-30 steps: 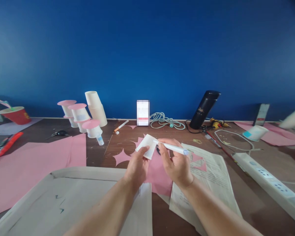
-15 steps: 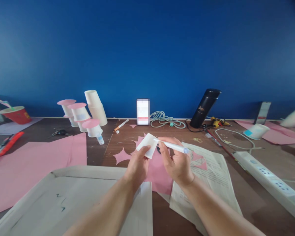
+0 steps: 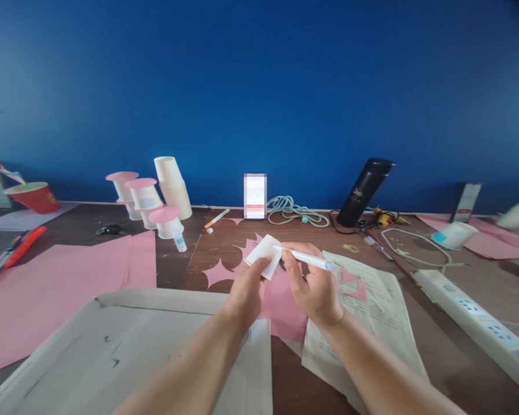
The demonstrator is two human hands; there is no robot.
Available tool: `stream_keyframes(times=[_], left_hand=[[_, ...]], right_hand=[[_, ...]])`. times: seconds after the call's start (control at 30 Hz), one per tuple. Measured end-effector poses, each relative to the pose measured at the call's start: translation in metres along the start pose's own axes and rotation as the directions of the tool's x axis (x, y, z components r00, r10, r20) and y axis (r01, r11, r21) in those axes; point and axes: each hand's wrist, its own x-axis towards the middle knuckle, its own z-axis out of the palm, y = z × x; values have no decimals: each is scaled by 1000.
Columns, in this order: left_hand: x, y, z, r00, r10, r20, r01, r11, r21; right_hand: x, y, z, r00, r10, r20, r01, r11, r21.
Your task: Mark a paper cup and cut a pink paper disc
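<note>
Both forearms are extended forward from the lower edge of the view, converging near the centre above the brown table (image 3: 303, 386). The left hand (image 3: 245, 290) is angled inward, thumb uppermost; the right hand (image 3: 318, 285) is raised at about the same level, its fingers bent toward the left.

Writing: lines of print are seen on the creased sheet (image 3: 372, 323) beneath the right forearm, too small to be read. A light mark is borne by the black flask (image 3: 361, 193), illegible. The screen of the phone (image 3: 255, 196) by the blue wall is pixelated. Dark pen strokes are noted on the large white sheet (image 3: 155, 346) at left.

Grip: a small white paper cup (image 3: 264, 253) is held tilted by the left hand, closed around it with the thumb pressed on its side. A white marker (image 3: 309, 259) is pinched in the right hand, closed on the barrel; its tip is directed at the cup, contact not distinguishable. The cup is positioned at centre, over pink paper (image 3: 281, 302). Pink-topped cups (image 3: 149, 199) are stacked at left, beside taller nested white cups (image 3: 175, 190).
</note>
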Motion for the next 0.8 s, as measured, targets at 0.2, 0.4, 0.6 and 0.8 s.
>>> stream_keyframes(times=[0.2, 0.4, 0.6, 0.8], left_hand=[[4, -6, -8, 999, -7, -34, 10, 996, 84], [5, -7, -10, 999, 6, -46, -4, 999, 42], [4, -6, -8, 999, -1, -32, 3, 998, 63], [3, -5, -7, 1000, 5, -14, -4, 998, 56]], right_hand=[[1, -1, 0, 1000, -17, -10, 17, 1000, -10], [0, 0, 1, 1000, 1, 5, -1, 1000, -6], [1, 1, 0, 1000, -21, 2, 21, 1000, -17], [1, 1, 0, 999, -28, 17, 28, 999, -27]])
